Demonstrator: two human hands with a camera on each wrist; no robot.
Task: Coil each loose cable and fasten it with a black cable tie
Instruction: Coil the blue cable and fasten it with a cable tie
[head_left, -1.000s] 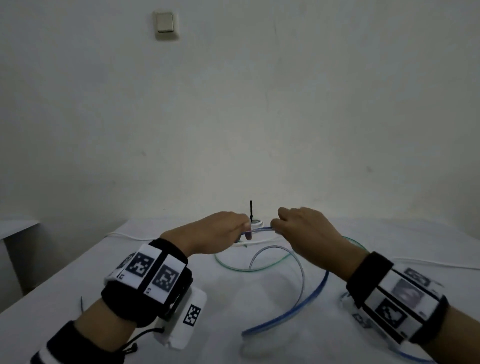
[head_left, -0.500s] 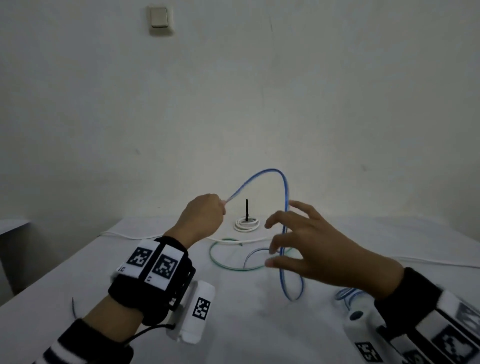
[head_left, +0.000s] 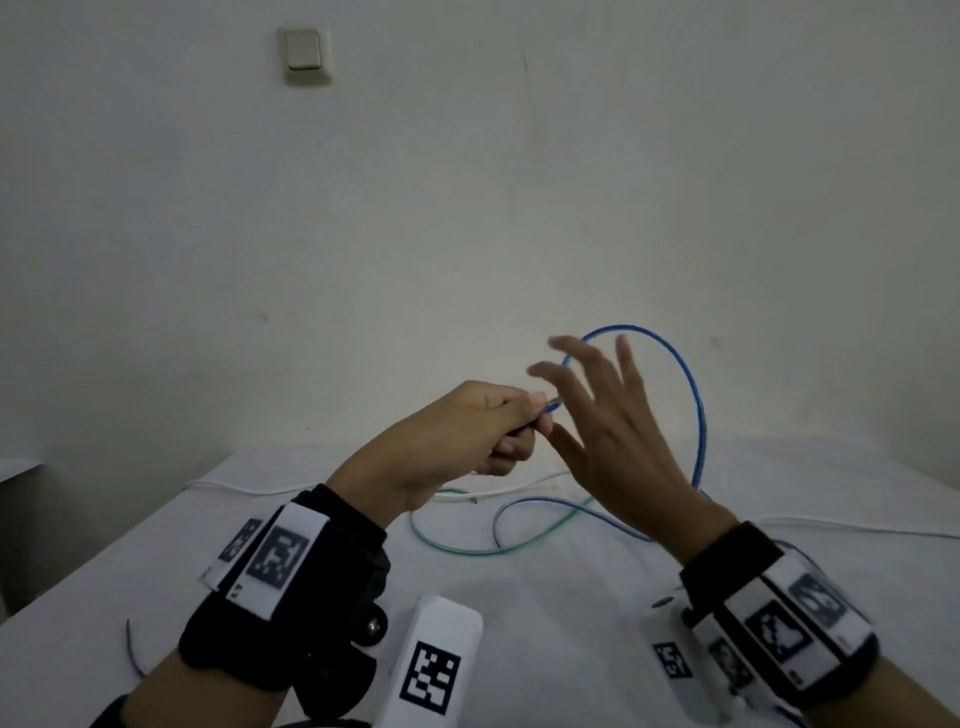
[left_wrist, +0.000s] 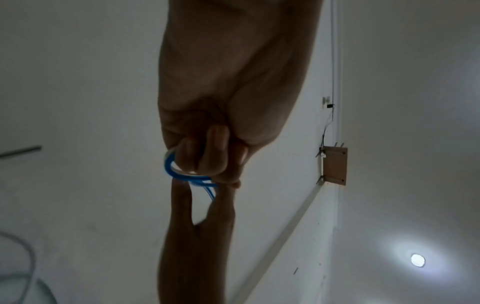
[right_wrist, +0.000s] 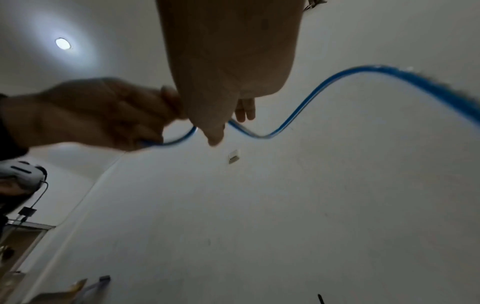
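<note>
My left hand (head_left: 488, 426) is raised above the table and pinches one end of the blue cable (head_left: 696, 415). In the left wrist view the blue cable (left_wrist: 182, 174) curls in small loops around those fingers. From there it arcs up and over behind my right hand (head_left: 597, 410), then drops to the table. That hand's fingers are spread and straight, close beside the left hand, gripping nothing. In the right wrist view the blue cable (right_wrist: 311, 98) runs past the thumb. A green cable (head_left: 467, 545) lies looped on the table below.
The white table (head_left: 545, 623) carries a long white cable (head_left: 831, 527) along its far side. A thin dark strand (head_left: 132, 649) lies near the left edge. A light switch (head_left: 305, 54) is on the wall.
Both hands rose and came together. The left hand brought the blue cable's end higher and to the right, and the right hand swung up with fingers spread beside it. The cable's arc shifted right.
</note>
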